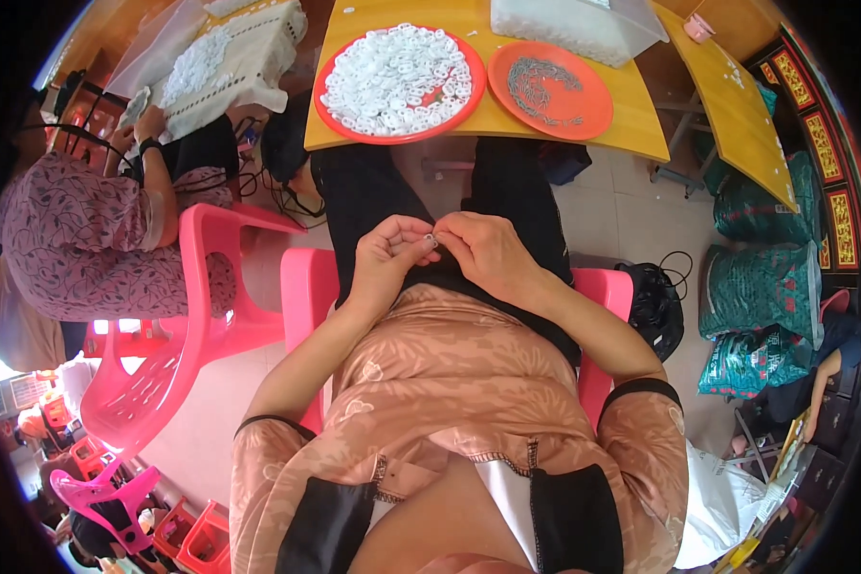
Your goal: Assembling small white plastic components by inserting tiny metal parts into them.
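Note:
My left hand (389,260) and my right hand (491,254) meet above my lap, fingertips almost touching. Between thumb and fingers, the left pinches a small white plastic ring piece (432,240). The right hand's thumb and forefinger are pressed together against that piece; whatever they grip is too small to make out. Beyond my knees, a red round plate (397,140) is heaped with white oval plastic pieces (402,81). To its right, an orange-red plate (595,94) carries small grey metal-looking pieces (526,88) in a curved pile.
Both plates stand on a yellow table (631,124), with a translucent bin (574,31) behind them. At left, another person (96,234) works beside a cloth-covered table (258,72). A pink chair (196,287) stands close by. Green sacks (761,287) are stacked at right.

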